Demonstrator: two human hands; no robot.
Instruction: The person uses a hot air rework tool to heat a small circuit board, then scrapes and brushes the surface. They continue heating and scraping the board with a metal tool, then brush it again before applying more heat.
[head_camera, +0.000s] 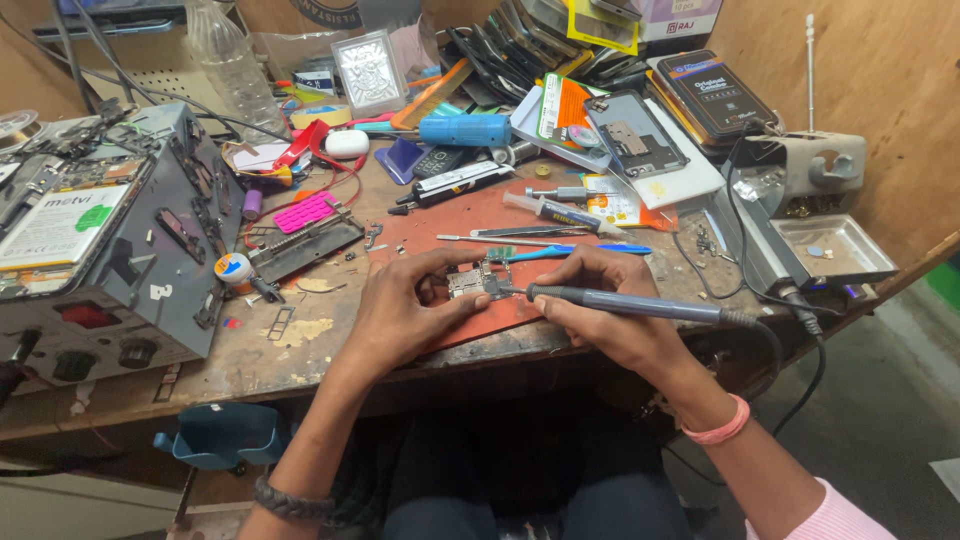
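My left hand (405, 310) pinches a small circuit board (474, 282) flat against the red work mat (450, 230) near the bench's front edge. In my right hand (600, 300) a grey soldering iron (640, 305) is gripped like a pen, its tip touching the board's right edge. The iron's black cable runs right and loops down off the bench. Blue-handled tweezers (575, 249) lie just behind my right hand on the mat.
A grey power supply box (130, 260) stands at the left. Behind the mat lie a syringe (560, 210), a blue cylinder (465, 130), phone parts (635, 135) and cases. A metal soldering stand with a tray (835, 245) sits at the right, by a wooden wall.
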